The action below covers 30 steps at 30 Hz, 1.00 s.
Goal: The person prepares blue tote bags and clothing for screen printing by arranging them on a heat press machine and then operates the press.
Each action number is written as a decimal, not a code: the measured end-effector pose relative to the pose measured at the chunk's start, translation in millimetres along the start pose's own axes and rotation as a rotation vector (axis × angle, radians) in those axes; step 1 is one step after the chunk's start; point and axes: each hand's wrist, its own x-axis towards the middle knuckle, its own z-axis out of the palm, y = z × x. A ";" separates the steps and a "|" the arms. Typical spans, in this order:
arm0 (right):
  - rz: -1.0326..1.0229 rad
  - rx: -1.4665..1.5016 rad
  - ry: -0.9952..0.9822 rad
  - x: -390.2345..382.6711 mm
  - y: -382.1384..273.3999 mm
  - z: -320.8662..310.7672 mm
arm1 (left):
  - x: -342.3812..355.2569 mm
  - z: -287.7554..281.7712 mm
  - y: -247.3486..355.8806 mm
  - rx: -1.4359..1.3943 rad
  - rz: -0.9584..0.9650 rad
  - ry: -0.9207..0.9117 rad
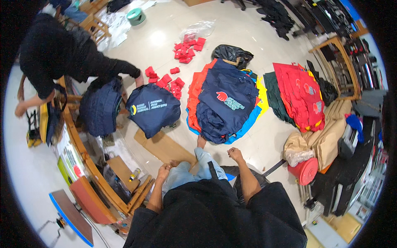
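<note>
My left hand (164, 170) is closed, with nothing visible in it, beside my knee in light blue jeans (180, 175). Out to the other side, my right hand (235, 154) hangs in the air with its fingers curled in and nothing showing between them. Ahead of my feet lies a tall pile of folded garments, a dark navy one (229, 97) with a red and white print on top. Orange, light blue and yellow cloth (263, 96) sticks out from under it. Neither hand touches the pile. A navy bundle with a white print (154, 108) sits left of it.
Small red folded pieces (184, 51) lie scattered beyond the bundle. At right are a red garment stack (300, 97), brown paper (335, 124) and a red tub (304, 170). A cardboard sheet (161, 149) lies by my feet. Another person (53, 53) in black stands at left near a wooden-edged bench (87, 159).
</note>
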 end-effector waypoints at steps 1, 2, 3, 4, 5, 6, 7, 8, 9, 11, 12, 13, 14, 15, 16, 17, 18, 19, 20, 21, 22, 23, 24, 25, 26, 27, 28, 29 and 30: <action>-0.059 -0.104 0.014 11.7 -3.8 -5.4 | -13.5 2.1 1.9 -0.085 -0.002 0.017; -0.123 -0.209 0.028 24.2 -9.6 -10.9 | -28.2 3.4 5.6 -0.141 0.028 0.048; -0.148 -0.301 0.003 38.2 -21.4 -17.0 | -43.8 2.4 13.8 -0.197 0.060 0.083; -0.175 -0.393 -0.028 49.5 -33.4 -18.5 | -57.9 2.0 9.9 -0.252 0.087 0.125; -0.208 -0.426 0.044 57.4 -45.4 -16.0 | -64.7 4.7 -5.1 -0.300 0.075 0.144; -0.257 -0.462 0.018 57.5 -76.1 -14.9 | -77.2 8.1 -17.0 -0.345 0.046 0.177; -0.339 -0.516 -0.020 62.4 -92.5 -13.0 | -91.2 10.5 -27.8 -0.406 0.022 0.213; -0.439 -0.577 -0.067 71.0 -105.6 -13.0 | -105.6 14.3 -38.8 -0.479 -0.005 0.267; -0.562 -0.619 -0.036 77.8 -120.7 -6.9 | -116.0 19.1 -52.8 -0.348 0.050 0.354; -0.606 -0.462 -0.186 90.2 -148.7 21.3 | -136.2 48.9 -102.8 -0.439 -0.098 0.436; -0.527 -0.351 -0.348 58.4 -186.9 43.1 | -148.4 65.2 -132.5 -0.487 -0.204 0.506; -0.513 -0.291 -0.427 46.5 -200.9 61.3 | -164.5 79.1 -153.1 -0.532 -0.187 0.562; -0.467 0.009 -0.696 61.7 -194.0 75.9 | -179.0 94.9 -170.1 -0.576 -0.167 0.614; -0.501 0.023 -0.883 47.3 -200.3 95.6 | -196.9 120.3 -192.0 -0.636 -0.251 0.693; -0.562 -0.273 -0.813 48.9 -203.8 113.2 | -212.9 140.3 -209.1 -0.702 -0.324 0.760; -0.460 -0.302 -0.833 41.8 -212.0 130.6 | -226.5 146.4 -212.8 -0.770 -0.385 0.859; -0.358 -0.345 -0.852 32.8 -224.1 147.3 | -237.2 149.2 -214.7 -0.848 -0.447 0.947; -0.236 -0.386 -0.869 23.2 -228.9 157.8 | -247.8 159.3 -219.4 -0.925 -0.543 1.057; -0.226 -0.494 -0.874 13.5 -233.6 177.5 | -261.3 167.5 -224.8 -0.989 -0.641 1.161; -0.287 -0.711 -0.955 -6.8 -237.7 203.0 | -262.9 219.2 -243.1 -1.098 -0.823 1.290; -0.436 -0.935 -1.074 -17.0 -234.9 227.8 | -260.4 271.7 -259.1 -1.165 -1.014 1.406; -0.705 -1.103 -1.144 -21.6 -241.3 245.1 | -270.0 248.0 -250.3 -1.245 -1.130 1.587; -1.037 -1.260 -1.200 -26.1 -251.0 262.2 | -287.8 226.6 -242.3 -1.312 -1.254 1.767; -1.355 -1.417 -1.279 -39.3 -259.5 281.1 | -313.5 230.7 -225.1 -1.320 -1.315 1.913; -1.595 -1.494 -1.351 -51.2 -263.6 299.5 | -343.3 226.1 -218.9 -1.283 -1.357 2.076; -1.788 -1.543 -1.411 -62.6 -269.7 320.6 | -367.5 222.6 -211.6 -1.236 -1.402 2.240; -1.868 -1.551 -1.439 -70.6 -269.8 336.6 | -398.7 205.1 -218.4 -1.150 -1.456 2.326; -1.949 -1.632 -1.542 -85.2 -283.0 363.0 | -421.1 211.4 -202.8 -1.096 -1.632 2.385; -2.022 -1.672 -1.619 -96.7 -287.3 383.6 | -439.3 215.9 -197.4 -1.006 -1.760 2.440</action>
